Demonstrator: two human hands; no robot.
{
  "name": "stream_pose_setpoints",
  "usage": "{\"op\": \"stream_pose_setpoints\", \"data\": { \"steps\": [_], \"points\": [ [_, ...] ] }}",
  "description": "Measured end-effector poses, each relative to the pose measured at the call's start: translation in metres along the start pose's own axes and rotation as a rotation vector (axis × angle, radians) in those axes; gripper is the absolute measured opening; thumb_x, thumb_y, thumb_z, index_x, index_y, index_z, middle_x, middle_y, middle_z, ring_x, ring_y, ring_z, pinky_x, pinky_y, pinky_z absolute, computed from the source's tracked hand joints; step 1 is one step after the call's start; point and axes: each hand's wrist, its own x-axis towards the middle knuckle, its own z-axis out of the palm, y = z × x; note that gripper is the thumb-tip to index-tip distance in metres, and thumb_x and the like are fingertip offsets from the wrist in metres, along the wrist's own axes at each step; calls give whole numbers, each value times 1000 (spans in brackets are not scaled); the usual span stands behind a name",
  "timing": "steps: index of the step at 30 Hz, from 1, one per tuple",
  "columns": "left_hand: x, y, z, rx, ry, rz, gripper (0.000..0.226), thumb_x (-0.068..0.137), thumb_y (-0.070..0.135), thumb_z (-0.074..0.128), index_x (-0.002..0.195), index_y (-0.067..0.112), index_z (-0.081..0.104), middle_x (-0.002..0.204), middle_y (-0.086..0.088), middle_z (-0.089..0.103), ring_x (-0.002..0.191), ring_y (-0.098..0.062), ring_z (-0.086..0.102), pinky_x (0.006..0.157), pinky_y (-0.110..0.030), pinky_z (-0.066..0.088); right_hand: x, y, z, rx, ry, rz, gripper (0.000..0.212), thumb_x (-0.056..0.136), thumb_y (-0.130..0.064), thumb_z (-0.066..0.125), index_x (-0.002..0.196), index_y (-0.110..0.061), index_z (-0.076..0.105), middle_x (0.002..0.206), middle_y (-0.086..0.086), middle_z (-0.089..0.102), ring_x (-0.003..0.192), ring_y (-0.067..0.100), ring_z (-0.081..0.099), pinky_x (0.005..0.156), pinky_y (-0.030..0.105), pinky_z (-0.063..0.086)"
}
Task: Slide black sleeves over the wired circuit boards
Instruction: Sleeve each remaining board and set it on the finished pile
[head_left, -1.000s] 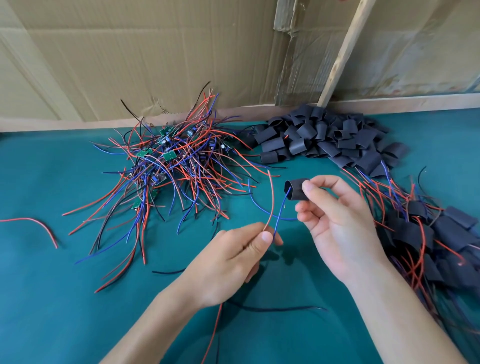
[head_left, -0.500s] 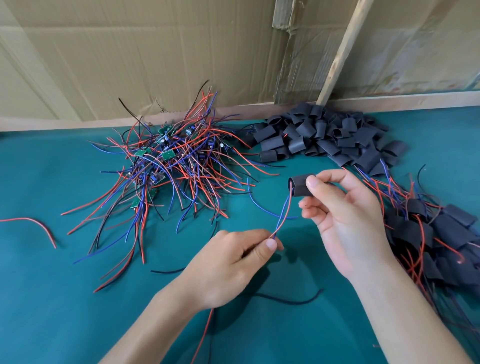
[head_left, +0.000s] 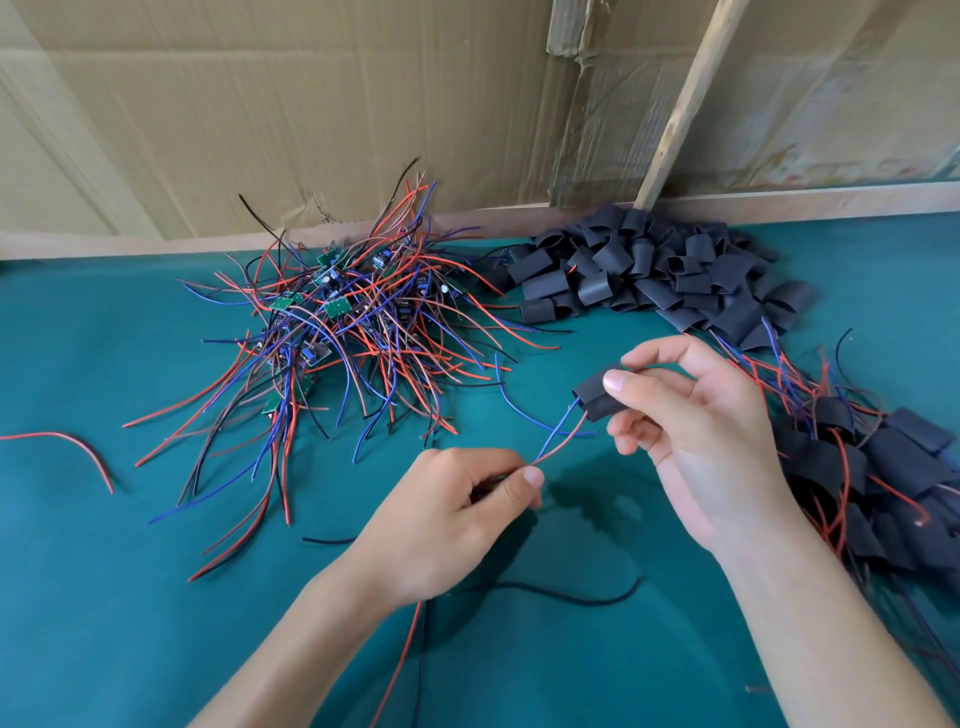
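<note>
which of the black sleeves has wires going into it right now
The black sleeve pinched in the right hand: a blue and a red wire enter its lower end. The loose sleeves heaped by the wall lie empty.

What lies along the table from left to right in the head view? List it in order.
Stray red wire → tangle of wired circuit boards → left hand → black sleeve in the right hand → heap of sleeved boards.

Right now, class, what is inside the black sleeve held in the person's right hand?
A blue and a red wire enter the black sleeve pinched by the right hand; the left hand pinches them lower down. How far they reach inside is hidden.
</note>
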Motion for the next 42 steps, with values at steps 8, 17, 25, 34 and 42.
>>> {"op": "stream_pose_setpoints", "data": {
  "steps": [8,17,25,34,42],
  "points": [
    [2,-1,1,-57,101,-18,29,95,46,50,89,24,68,58,7,40,55,-9,33,52,-23,29,-2,10,10,-86,-65,90,32,69,-10,79,96,-8,61,68,12,70,52,20,59,48,25,47],
    [2,-1,8,-384,120,-84,41,81,14,51,114,37,45,79,2,54,71,-25,49,67,-54,45,-12,29,26,-139,-98,148,15,71,-10,82,84,-12,77,75,14,76,56,19,64,50,24,50],
    [4,-4,6,-663,146,-140,31,92,-10,54,113,11,59,106,-21,69,94,-28,75,85,-34,61,-1,22,11,0,115,105,14,84,5,75,87,-9,76,69,7,71,55,14,59,51,20,47],
    [6,-4,3,-688,234,-145,17,91,-7,67,106,0,66,97,-28,70,77,-25,74,68,-27,58,0,24,11,29,104,125,19,82,3,77,96,-9,74,73,7,71,57,17,60,52,21,48],
    [5,-5,1,-653,192,-153,17,91,-2,70,106,5,71,92,-18,75,73,-21,73,65,-27,58,-5,24,20,94,-85,202,38,85,5,71,121,-5,61,103,24,76,62,16,61,59,22,53]
  ]
}}
